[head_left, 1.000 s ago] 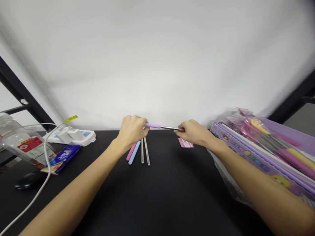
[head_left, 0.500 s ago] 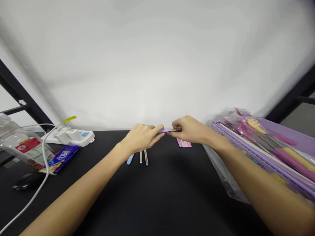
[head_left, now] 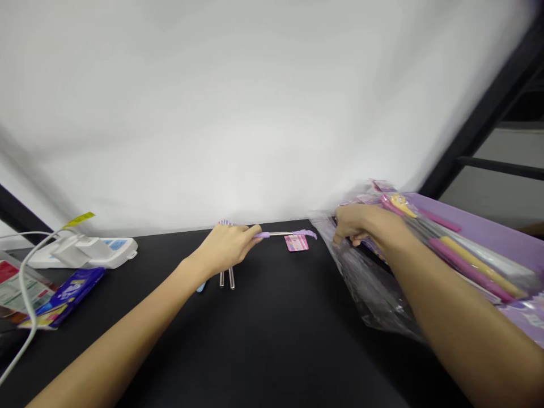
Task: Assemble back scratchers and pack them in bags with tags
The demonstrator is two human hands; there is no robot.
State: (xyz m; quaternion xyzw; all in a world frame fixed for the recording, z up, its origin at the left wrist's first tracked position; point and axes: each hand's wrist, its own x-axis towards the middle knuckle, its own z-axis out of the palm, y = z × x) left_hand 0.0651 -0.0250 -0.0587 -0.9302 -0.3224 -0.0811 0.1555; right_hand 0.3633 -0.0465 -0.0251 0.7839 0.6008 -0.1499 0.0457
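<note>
My left hand (head_left: 227, 246) is closed around the purple handle of a back scratcher (head_left: 280, 233). Its thin metal shaft and curved purple tip point right. Beneath my left hand and wrist lie metal rods (head_left: 232, 279) and part of a light-blue handle (head_left: 201, 287); the rest is covered. My right hand (head_left: 355, 224) is at the near left edge of the purple box (head_left: 480, 224), fingers bent down beside clear plastic wrap (head_left: 361, 277). What it grips, if anything, is hidden. Under the scratcher's tip rests a small pink card (head_left: 296, 243).
The box holds several pink and yellow handled sticks (head_left: 467, 263) in clear packaging. At the left are a white power strip (head_left: 121, 252) with plugs, a white cable (head_left: 23, 289), a blue snack packet (head_left: 70, 294) and a clear labelled container (head_left: 21, 289). A white wall stands behind the black tabletop (head_left: 272, 340).
My right hand has let go of the scratcher's metal end and moved right to the box. The scratcher's shaft and tip now show, still in my left hand. The view has turned right.
</note>
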